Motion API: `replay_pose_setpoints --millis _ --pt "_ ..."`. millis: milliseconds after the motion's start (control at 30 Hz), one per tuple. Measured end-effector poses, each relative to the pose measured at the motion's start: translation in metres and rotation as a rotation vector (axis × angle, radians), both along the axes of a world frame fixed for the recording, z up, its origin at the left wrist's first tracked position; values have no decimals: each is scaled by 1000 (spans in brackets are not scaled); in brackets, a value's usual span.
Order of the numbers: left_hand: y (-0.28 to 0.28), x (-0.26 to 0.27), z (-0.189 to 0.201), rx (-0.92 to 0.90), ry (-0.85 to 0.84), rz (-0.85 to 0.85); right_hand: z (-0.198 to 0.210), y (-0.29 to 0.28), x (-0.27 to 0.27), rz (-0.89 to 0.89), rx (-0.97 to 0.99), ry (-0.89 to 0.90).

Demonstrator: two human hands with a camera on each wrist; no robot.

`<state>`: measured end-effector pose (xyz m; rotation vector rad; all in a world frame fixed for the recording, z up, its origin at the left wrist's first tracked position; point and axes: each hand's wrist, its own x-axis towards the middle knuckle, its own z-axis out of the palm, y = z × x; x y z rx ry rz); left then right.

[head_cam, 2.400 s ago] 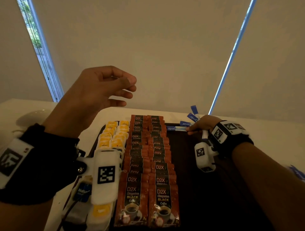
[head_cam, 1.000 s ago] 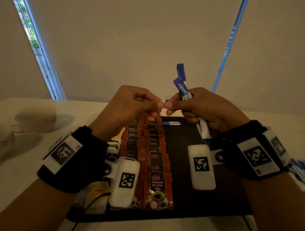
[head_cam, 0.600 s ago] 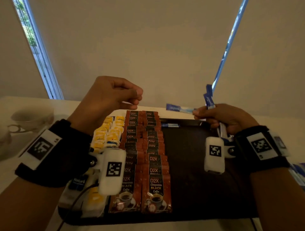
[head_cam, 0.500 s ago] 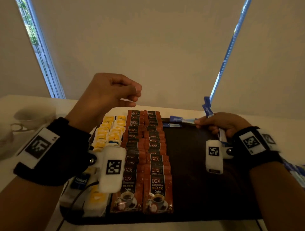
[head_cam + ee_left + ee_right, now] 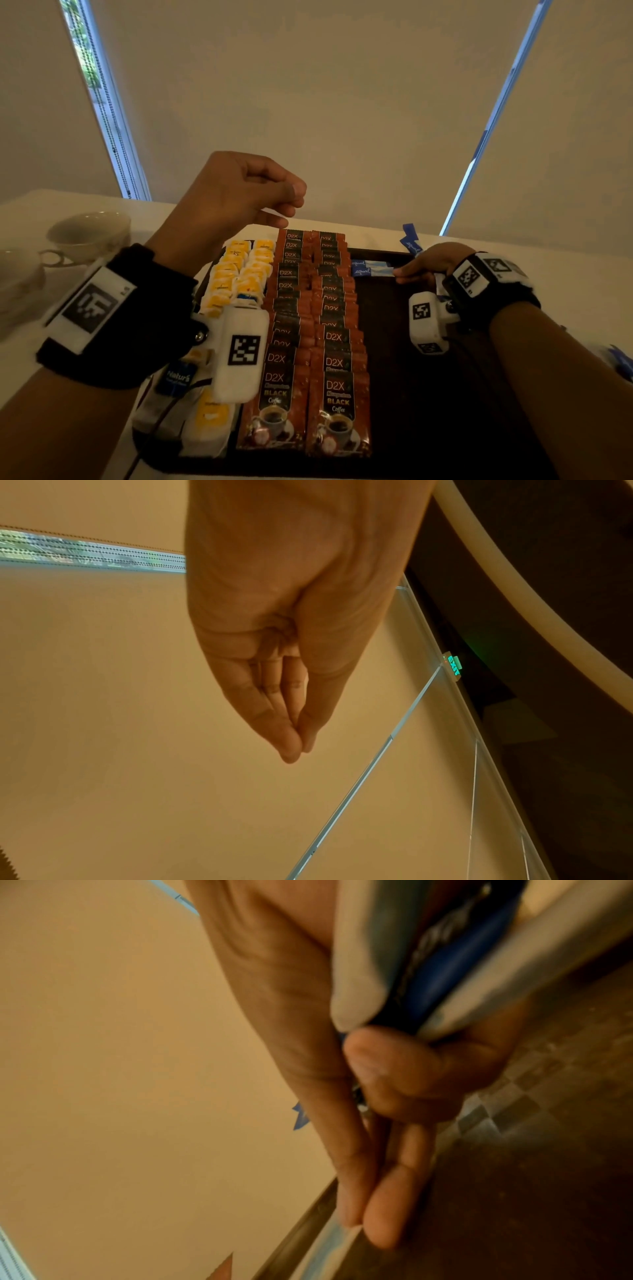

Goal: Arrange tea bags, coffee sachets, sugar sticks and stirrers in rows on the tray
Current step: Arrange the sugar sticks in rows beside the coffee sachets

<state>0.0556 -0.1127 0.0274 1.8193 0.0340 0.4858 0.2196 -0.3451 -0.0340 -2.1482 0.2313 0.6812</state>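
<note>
At the middle right of the head view, the right hand (image 5: 435, 263) pinches the end of a sugar stick (image 5: 375, 271) at the far edge of the tray (image 5: 445, 411), just beside the coffee sachets (image 5: 318, 342). The left hand (image 5: 236, 195), centre-left, is clenched and empty.

Left hand (image 5: 236, 192) raised, curled empty; right hand (image 5: 431, 262) low, grip pinching sugar stick (image 5: 373, 271).

Right hand (image 5: 432, 262) pinches a sugar stick (image 5: 372, 271) low over the tray (image 5: 428, 394), possibly touching it.
</note>
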Motion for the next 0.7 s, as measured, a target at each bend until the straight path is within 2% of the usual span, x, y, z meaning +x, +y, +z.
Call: replay_pose_setpoints --millis 467,700 --pt "-2 1 -1 30 -10 -23 -1 10 -2 -29 15 -32" --pt "-2 0 0 40 -20 -22 -3 5 -7 -43 113 -130"
